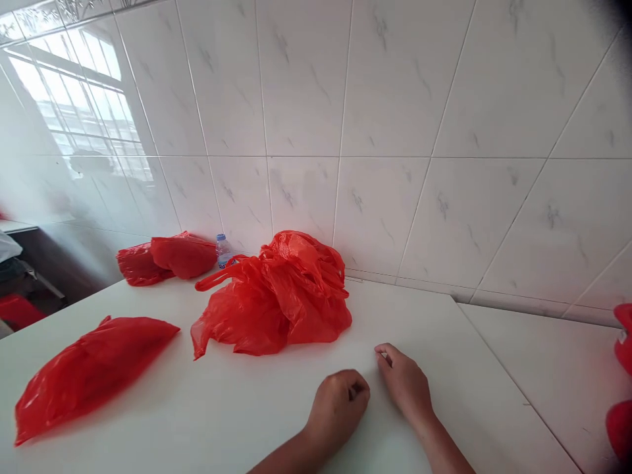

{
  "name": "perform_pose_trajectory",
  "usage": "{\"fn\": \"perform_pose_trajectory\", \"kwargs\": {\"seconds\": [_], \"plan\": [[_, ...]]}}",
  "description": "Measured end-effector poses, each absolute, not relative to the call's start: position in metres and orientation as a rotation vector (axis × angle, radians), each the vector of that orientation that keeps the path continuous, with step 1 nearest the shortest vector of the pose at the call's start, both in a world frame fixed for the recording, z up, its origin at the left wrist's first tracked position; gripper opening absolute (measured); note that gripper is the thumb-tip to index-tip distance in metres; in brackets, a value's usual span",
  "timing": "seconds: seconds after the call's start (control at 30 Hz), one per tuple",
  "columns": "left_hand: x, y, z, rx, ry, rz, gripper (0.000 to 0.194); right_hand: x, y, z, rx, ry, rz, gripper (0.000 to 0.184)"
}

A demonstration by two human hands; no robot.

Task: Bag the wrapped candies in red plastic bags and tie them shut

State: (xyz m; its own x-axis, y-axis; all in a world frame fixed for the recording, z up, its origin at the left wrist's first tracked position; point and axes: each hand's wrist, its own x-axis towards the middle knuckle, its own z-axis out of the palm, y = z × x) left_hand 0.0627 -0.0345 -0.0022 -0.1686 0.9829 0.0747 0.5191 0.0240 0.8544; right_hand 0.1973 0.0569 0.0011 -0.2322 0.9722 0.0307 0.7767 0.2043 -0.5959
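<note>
My left hand (pixel 340 406) rests low over the white table, its fingers curled into a loose fist with a small dark gap at the thumb. Nothing sticks out of it. To its right, my right hand (pixel 405 382) has thumb and forefinger drawn together, and nothing shows between them. The two hands are close but apart. Beyond them lies a crumpled heap of thin red plastic bags (pixel 291 296), handle loops showing on its left side. Neither hand touches the heap.
A red plastic bundle (pixel 93 368) lies at the left on the white table (pixel 222 408). Further red bundles (pixel 182 257) and a clear bottle with a blue cap (pixel 224 250) stand by the tiled wall (pixel 306 118). Red objects (pixel 619 428) show at the right edge.
</note>
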Motion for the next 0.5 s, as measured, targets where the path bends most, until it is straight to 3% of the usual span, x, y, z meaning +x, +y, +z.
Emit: {"fn": "perform_pose_trajectory", "kwargs": {"seconds": [0.5], "plan": [[0.069,-0.014,-0.002,1.471,1.803,1.026,0.014,0.197,0.064,0.001,-1.651,-2.134,0.646,0.027]]}}
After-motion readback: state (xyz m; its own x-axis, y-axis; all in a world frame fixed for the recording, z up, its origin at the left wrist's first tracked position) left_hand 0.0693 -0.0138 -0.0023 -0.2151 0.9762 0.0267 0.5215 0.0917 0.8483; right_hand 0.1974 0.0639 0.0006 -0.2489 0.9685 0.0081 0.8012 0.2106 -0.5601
